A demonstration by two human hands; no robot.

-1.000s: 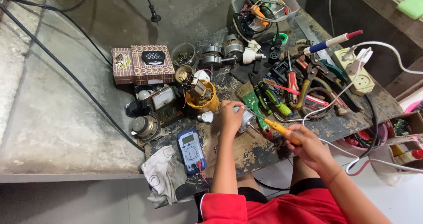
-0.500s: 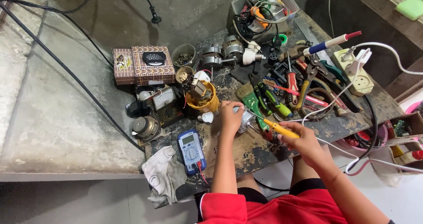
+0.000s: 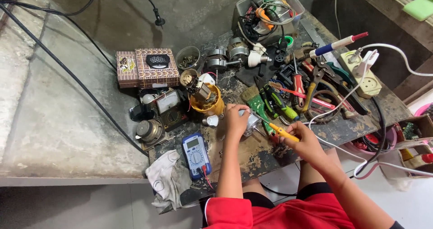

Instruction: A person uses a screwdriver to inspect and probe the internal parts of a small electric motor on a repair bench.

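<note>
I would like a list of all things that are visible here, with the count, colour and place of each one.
multimeter: 1, blue, front edge of the bench
rag: 1, whitish, left of the multimeter
patterned box: 1, brown, back left
yellow cup: 1, holds parts, bench middle
plastic bin: 1, clear, full of wires, back
pliers and other hand tools: many, mixed colours, right half
power strip: 1, cream, far right
small metal part: 1, silver-grey, under the left hand
screwdriver: 1, yellow handle, in the right hand
left hand: on the metal part
right hand: grips the screwdriver
</note>
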